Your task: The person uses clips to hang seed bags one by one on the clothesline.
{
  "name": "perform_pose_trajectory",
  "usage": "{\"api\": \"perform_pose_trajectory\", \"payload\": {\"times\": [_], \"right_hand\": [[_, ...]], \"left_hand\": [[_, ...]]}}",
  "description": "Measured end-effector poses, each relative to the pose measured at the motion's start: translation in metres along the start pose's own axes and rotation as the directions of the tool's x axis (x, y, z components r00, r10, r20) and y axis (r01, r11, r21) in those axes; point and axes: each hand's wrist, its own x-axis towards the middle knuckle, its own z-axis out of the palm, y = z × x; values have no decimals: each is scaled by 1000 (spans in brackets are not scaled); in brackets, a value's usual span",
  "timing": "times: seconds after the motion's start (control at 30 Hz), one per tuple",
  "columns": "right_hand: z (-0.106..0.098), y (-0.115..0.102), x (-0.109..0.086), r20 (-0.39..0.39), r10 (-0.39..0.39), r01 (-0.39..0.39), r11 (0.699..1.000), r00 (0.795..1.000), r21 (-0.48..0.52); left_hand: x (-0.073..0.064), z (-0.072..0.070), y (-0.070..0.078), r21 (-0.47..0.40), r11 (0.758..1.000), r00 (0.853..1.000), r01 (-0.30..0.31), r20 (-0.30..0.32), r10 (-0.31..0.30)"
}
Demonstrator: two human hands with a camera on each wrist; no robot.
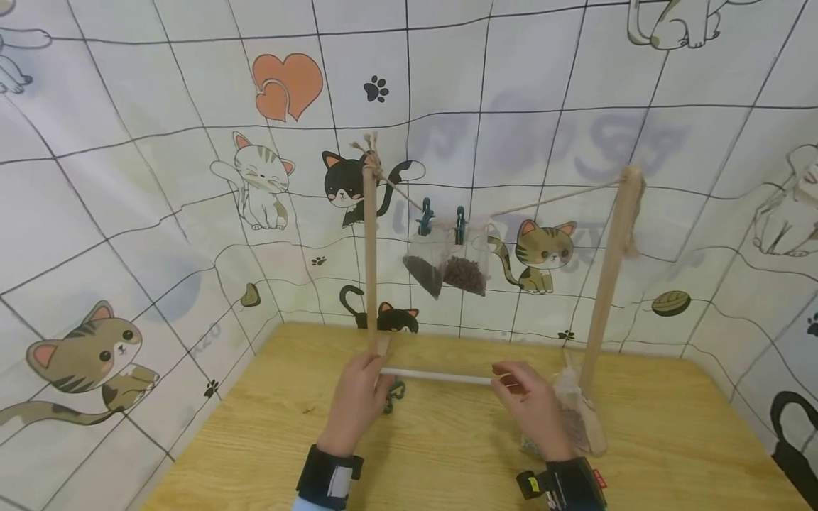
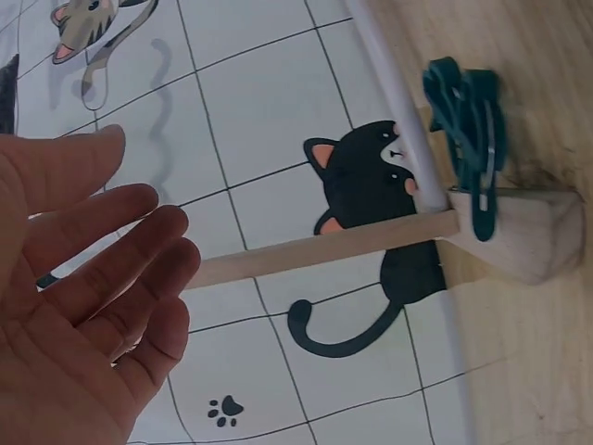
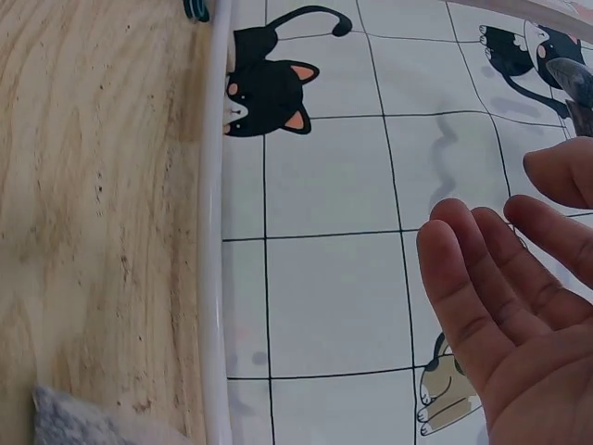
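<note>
My left hand (image 1: 354, 401) is open, fingers loosely bent, overlapping the lower part of the left wooden post (image 2: 324, 250). My right hand (image 1: 533, 408) is open too, in front of the right part of the white crossbar (image 1: 437, 376); both palms look bare in the wrist views. The crossbar runs low from the left post's base. Dark green clothespins (image 2: 473, 130) lie by that base. A string (image 1: 556, 199) sags between the post tops. Two clear bags hang there from clothespins, one with dark contents (image 1: 422, 273), the other with reddish-brown pieces (image 1: 464, 275).
More filled clear bags (image 1: 575, 419) lie by the foot of the right wooden post (image 1: 610, 284), partly hidden by my right hand. Cat-printed cloth (image 1: 447, 78) surrounds the wooden table (image 1: 447, 454). A black strap (image 1: 792, 440) shows at far right.
</note>
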Motion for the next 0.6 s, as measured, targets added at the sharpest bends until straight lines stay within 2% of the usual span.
{"api": "perform_pose_trajectory", "payload": {"times": [0.17, 0.37, 0.47, 0.6], "right_hand": [[12, -1, -2, 1, 1, -2, 1000, 1000, 18], [30, -4, -5, 28, -15, 14, 998, 999, 59], [39, -6, -7, 67, 40, -45, 996, 997, 72], [51, -8, -10, 139, 114, -126, 988, 984, 86]], "left_hand": [[-3, 3, -13, 23, 999, 998, 36, 58, -38], [-9, 5, -30, 101, 993, 990, 55, 124, -67], [-13, 7, -37, 123, 989, 976, 82, 189, -105], [-17, 13, -42, 134, 987, 954, 90, 273, -125]]}}
